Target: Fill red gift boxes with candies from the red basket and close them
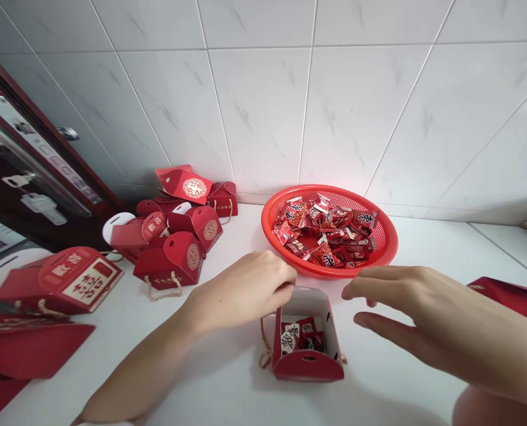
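An open red paper gift box (308, 365) with rope handles stands on the white surface in front of me. Several small wrapped candies (291, 337) lie inside it. My left hand (256, 284) is curled over the box's upper left edge, its fingertips turned down and hidden, so what they grip does not show. To the right of the box my right hand (396, 302) hovers with thumb and fingers apart, holding nothing. Just behind both hands sits a red plastic basket (329, 272), holding many red candy packets (323, 255).
Several folded red gift boxes (172, 260) stand at the left, with a larger one (74, 278) nearer. Flat red card (32, 355) lies at the front left. Another red box piece (511, 299) is at the right. A tiled wall (263, 118) closes the back; a door with keys (44, 207) is left.
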`<state>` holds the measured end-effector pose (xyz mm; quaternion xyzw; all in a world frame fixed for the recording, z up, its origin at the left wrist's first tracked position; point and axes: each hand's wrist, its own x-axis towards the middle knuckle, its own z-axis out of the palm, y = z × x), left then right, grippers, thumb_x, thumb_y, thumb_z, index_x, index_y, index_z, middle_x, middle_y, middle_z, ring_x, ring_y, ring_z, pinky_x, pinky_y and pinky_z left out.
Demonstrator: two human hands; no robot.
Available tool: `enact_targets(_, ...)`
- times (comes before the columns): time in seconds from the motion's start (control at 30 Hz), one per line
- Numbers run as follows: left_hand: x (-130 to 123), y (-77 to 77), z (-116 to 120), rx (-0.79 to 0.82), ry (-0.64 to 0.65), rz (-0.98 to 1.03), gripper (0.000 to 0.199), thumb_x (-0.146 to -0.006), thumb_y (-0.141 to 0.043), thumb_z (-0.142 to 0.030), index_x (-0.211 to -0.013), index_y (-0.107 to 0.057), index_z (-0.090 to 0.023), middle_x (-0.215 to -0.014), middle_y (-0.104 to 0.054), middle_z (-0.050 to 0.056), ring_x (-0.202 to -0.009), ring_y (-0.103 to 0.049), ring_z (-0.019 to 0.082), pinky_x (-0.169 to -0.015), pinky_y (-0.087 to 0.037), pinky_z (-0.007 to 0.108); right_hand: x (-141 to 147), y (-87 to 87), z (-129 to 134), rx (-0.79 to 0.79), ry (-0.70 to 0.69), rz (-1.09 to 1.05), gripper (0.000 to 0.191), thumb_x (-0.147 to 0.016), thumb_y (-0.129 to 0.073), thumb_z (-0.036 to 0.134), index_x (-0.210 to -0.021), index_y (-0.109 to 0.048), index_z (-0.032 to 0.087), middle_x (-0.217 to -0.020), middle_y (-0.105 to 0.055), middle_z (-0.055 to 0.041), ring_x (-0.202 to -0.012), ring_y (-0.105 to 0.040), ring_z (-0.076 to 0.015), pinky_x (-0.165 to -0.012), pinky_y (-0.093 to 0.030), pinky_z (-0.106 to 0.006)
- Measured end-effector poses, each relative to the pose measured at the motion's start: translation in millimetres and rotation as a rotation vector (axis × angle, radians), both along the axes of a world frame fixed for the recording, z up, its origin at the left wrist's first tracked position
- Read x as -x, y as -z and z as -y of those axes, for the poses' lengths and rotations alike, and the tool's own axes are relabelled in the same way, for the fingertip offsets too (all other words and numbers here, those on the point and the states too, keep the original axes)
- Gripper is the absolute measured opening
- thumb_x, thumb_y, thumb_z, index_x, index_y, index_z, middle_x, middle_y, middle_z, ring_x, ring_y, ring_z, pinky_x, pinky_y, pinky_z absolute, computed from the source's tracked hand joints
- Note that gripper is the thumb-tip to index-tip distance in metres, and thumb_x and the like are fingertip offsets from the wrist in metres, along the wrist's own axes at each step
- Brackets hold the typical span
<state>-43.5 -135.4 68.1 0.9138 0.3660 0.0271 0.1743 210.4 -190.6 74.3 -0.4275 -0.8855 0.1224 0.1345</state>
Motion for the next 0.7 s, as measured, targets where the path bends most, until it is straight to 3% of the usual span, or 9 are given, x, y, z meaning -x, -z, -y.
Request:
enact_targets(0.2, 3.4, -0.2, -7.9, -0.038, -0.039, -0.036, 0.029, -0.091, -0.048, -0.013, -0.063, -0.052, -0.018, -0.060, -0.054, -0.002, -0.054, -0.046, 0.012, -0.055, -0.026, 0.031, 10.4, 5.6, -8.3, 0.131, -0.036, 0.036, 0.017, -0.093, -0.062, 0.024, -0.106, -0.073, 0.026, -0.088, -0.076, -0.0042, -0.076, -0.070, -0.0216, -0.068, -0.051, -0.030)
enact_targets(0.37, 5.8, -2.6, -6.3, -0.042, -0.074, 0.010, 0.022, -0.096, -0.049, -0.021, -0.083, -0.067, -0.019, -0.083, -0.071, 0.002, -0.073, -0.062, 0.018, -0.061, -0.034, 0.030, 28.1, 0.9, -12.9, 0.246, -0.086, 0.070, 0.015, -0.095, -0.059, 0.020, -0.101, -0.071, 0.025, -0.087, -0.074, -0.0019, -0.075, -0.068, -0.0197, -0.068, -0.048, -0.028)
enact_targets(0.57, 7.8, -8.1, -1.6, 0.112, 0.088, 0.026, 0.018, -0.095, -0.059, -0.028, -0.093, -0.076, -0.024, -0.104, -0.067, 0.002, -0.083, -0.066, 0.016, -0.071, -0.041, 0.028, 35.5, 1.9, -17.8, 0.319, -0.107, 0.140, 0.012, -0.092, -0.060, 0.016, -0.094, -0.070, 0.022, -0.084, -0.072, -0.0018, -0.072, -0.067, -0.0185, -0.063, -0.043, -0.027)
enact_targets(0.7, 6.3, -4.4, 0.4, 0.053, 0.079, -0.061, 0.020, -0.096, -0.058, -0.027, -0.093, -0.077, -0.024, -0.101, -0.069, 0.004, -0.087, -0.067, 0.019, -0.071, -0.041, 0.030, 38.3, 6.9, -15.6, 0.255, -0.089, 0.152, 0.013, -0.094, -0.057, 0.016, -0.095, -0.070, 0.020, -0.086, -0.073, -0.0043, -0.075, -0.068, -0.0197, -0.063, -0.043, -0.028)
